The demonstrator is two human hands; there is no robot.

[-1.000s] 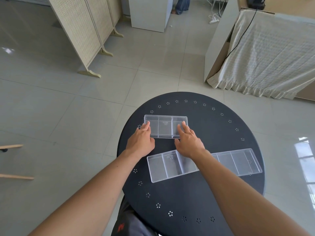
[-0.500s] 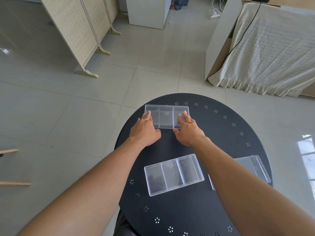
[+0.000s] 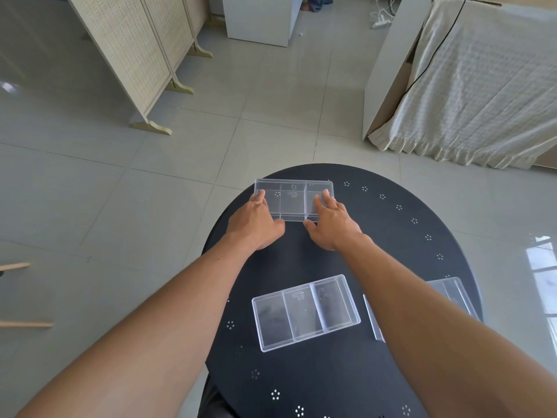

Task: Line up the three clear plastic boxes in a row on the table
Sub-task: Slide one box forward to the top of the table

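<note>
Three clear plastic boxes with three compartments each lie on a round black table [image 3: 398,242]. The far box [image 3: 293,199] sits at the table's far edge, its left corner reaching the rim. My left hand [image 3: 255,225] holds its left end and my right hand [image 3: 331,228] its right end, fingers on top and thumbs at the near side. A second box [image 3: 305,312] lies tilted near the middle of the table, apart from both hands. The third box [image 3: 452,294] is at the right edge, mostly hidden under my right forearm.
A woven folding screen [image 3: 135,55] stands on the tiled floor at the far left. A white cabinet [image 3: 259,19] is at the back. Furniture draped in a pale cloth [image 3: 482,86] stands at the far right. Wooden sticks [image 3: 21,324] poke in from the left.
Both hands have slid the far box away from me, up to the table's far edge. The gap between it and the other two boxes has widened.
</note>
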